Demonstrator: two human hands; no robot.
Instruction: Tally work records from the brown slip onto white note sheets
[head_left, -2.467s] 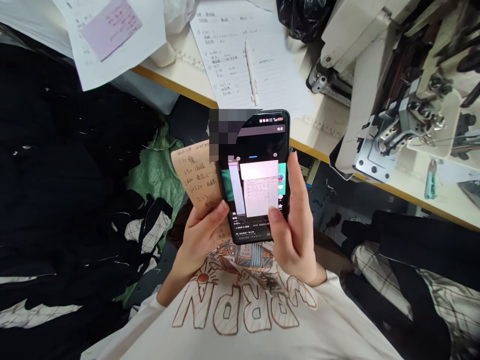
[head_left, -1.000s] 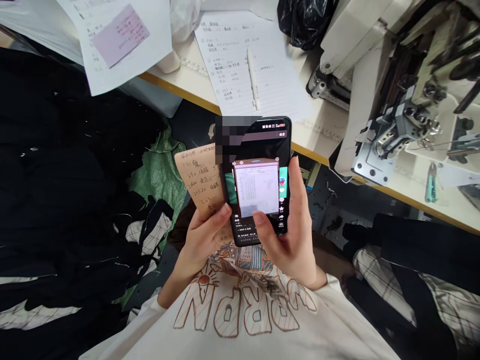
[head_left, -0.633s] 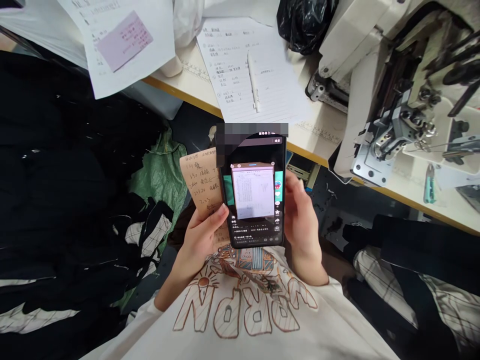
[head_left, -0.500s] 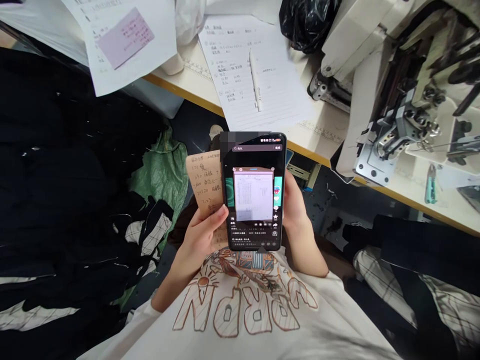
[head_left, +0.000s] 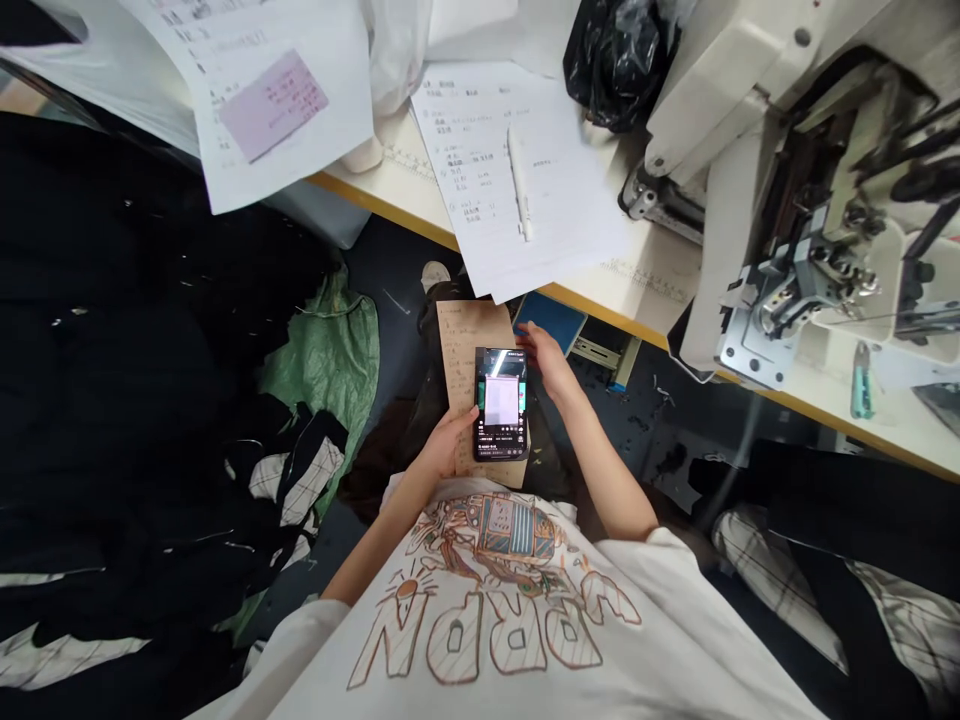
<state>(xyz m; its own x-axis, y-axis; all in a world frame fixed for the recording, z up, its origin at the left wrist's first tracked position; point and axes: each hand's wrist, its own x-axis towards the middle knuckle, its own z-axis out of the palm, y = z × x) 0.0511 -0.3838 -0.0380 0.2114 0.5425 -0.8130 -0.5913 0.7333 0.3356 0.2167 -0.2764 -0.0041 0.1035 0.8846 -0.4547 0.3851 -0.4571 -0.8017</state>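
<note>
My left hand (head_left: 452, 440) is closed on the lower left side of a black smartphone (head_left: 501, 404), thumb on its edge. The lit screen displays a picture of a white sheet. Behind the phone, in the same grip, is a long brown piece of paper or card (head_left: 459, 350) with handwriting on it. My right hand (head_left: 546, 362) is beside the phone's upper right corner, fingers stretched toward the brown paper's right edge; nothing shows in it, and whether it touches the paper I cannot tell.
Handwritten white sheets (head_left: 480, 240) with a white pen (head_left: 518, 185) overhang the table edge. A sewing machine (head_left: 795, 280) and teal snips (head_left: 862, 385) are at right, a black plastic bag (head_left: 619, 65) behind. Dark garments (head_left: 112, 400) pile up at left by a green sack (head_left: 337, 345).
The phone and brown paper have gone down and farther from the camera, toward my lap. My right hand has come off the phone's right side, and more of the brown paper shows.
</note>
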